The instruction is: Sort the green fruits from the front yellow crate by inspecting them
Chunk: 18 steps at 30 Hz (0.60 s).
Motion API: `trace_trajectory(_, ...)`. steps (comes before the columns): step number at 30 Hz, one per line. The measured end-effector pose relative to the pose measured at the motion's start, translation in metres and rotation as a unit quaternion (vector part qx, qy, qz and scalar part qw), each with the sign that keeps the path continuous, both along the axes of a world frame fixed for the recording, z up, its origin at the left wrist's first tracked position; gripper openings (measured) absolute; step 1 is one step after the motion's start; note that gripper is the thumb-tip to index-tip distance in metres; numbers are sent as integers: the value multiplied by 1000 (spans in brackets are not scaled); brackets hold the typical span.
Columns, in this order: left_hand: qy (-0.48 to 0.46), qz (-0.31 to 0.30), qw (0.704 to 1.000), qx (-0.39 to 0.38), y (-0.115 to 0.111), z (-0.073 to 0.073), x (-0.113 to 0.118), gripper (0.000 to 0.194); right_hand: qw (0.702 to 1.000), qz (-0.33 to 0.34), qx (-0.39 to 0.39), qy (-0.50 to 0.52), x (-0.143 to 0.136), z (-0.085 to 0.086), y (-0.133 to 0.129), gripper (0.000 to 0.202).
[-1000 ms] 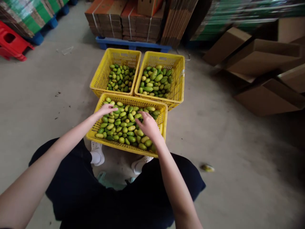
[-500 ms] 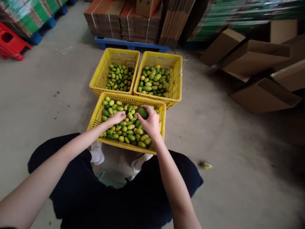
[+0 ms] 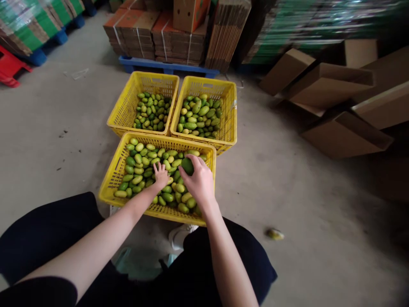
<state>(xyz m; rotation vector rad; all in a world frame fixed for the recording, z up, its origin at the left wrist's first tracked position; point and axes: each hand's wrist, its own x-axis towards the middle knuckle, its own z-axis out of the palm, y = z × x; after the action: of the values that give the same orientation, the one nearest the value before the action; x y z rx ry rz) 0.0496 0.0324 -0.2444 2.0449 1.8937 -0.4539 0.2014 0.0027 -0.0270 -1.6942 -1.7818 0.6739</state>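
Note:
A yellow crate [image 3: 105, 181] full of small green and yellow-green fruits [image 3: 137, 180] stands on the floor in front of me. My left hand [image 3: 161, 175] rests over the fruits near the crate's middle, its fingers spread and nothing seen held in it. In my right hand [image 3: 200, 177] is a larger dark green fruit [image 3: 187, 166], gripped between thumb and fingers above the crate's right part. Which fruits lie under my palms is hidden.
Behind stand two more yellow crates [image 3: 115, 111] [image 3: 232, 128] with fruit. Farther back, flattened cartons [image 3: 137, 38] lie on a blue pallet [image 3: 166, 68]. Cardboard boxes [image 3: 345, 132] are at right, a red stool [image 3: 11, 70] at left, one fruit [image 3: 275, 233] on the floor.
My left hand has moved slightly right and its fingers have spread. My right hand still holds the dark green fruit, now a little lower. The view has shifted, so the crates appear lower and farther left.

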Motion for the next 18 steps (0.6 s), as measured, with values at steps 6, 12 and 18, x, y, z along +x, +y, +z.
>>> trace_trajectory(6,-12,-73,997,14,-2,-1,-25,40,1000,7,14,-25,2,1,-2,33)
trace_trajectory(12,-41,-102,994,27,-1,-16,-39,44,997,39,12,-62,-4,3,-3,34)
trace_trajectory(18,-38,-13,997,65,1,-39,-19,52,995,52,13,-81,-10,6,-6,34)
